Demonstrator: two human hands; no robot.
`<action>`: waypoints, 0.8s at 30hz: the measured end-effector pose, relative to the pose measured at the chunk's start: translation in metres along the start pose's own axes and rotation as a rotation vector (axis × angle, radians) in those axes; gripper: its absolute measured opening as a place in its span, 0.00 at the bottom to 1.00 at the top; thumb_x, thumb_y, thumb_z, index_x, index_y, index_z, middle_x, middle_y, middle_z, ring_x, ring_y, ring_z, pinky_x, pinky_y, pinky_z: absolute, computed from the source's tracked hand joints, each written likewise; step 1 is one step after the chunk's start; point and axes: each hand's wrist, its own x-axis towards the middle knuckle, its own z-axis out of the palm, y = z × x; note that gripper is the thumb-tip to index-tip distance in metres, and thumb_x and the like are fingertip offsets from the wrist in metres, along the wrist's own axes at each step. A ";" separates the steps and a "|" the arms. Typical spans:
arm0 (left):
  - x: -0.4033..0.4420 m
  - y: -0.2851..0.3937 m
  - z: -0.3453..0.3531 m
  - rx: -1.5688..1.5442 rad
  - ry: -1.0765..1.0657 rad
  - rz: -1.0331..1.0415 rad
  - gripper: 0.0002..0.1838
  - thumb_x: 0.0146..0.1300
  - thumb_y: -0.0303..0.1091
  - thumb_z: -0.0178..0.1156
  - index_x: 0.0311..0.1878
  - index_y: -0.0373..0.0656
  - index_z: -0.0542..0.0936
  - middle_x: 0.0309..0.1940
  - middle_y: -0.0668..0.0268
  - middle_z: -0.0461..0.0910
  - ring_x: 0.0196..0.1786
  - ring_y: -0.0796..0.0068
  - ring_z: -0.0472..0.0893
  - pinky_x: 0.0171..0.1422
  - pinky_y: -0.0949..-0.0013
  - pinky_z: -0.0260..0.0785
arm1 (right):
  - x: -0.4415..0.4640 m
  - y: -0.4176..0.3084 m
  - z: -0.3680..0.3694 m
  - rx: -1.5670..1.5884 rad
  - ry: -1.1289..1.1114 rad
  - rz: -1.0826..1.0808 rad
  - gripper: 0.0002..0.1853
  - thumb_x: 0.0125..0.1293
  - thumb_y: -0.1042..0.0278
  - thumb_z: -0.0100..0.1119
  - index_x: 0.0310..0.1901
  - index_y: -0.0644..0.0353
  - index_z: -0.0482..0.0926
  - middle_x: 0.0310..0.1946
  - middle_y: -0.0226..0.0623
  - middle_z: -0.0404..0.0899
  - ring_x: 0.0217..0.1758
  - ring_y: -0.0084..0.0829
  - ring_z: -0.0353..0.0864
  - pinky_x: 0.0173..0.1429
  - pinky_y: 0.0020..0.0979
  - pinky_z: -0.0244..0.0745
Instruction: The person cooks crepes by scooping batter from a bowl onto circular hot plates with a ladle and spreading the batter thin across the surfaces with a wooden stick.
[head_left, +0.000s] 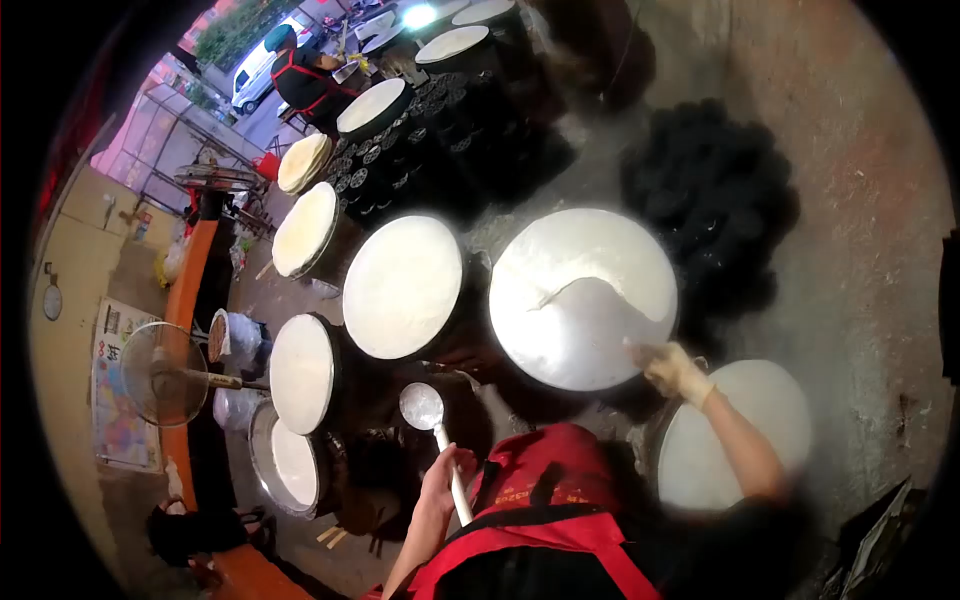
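My left hand [440, 478] is wrapped round the pale handle of a ladle [422, 407], whose round bowl carries white residue. At the lower right rim of a big round griddle [580, 300] is my right hand [672, 370], in what looks like a pale glove. Its fingers are bent together, and I cannot make out what is between them. White batter [600, 240] coats the upper part of this griddle in a curved sweep, while shiny grey metal shows below. Under my right forearm lies another round, pale griddle [745, 430], blurred by haze.
More round griddles with pale sheets [404, 288] stand to the left and behind. A metal basin [265, 455] holds white batter. A stack of flatbreads [303, 163] and black coal briquettes [400, 150] are farther back. Another person in a red apron [305, 80] works there.
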 end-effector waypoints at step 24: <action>0.051 0.128 -0.032 0.661 -0.318 -0.146 0.06 0.63 0.36 0.57 0.38 0.46 0.74 0.32 0.72 0.74 0.37 0.78 0.75 0.53 0.69 0.71 | -0.077 0.142 0.275 0.005 0.664 -0.380 0.21 0.60 0.81 0.55 0.57 0.65 0.72 0.52 0.31 0.77 0.50 0.19 0.74 0.57 0.21 0.68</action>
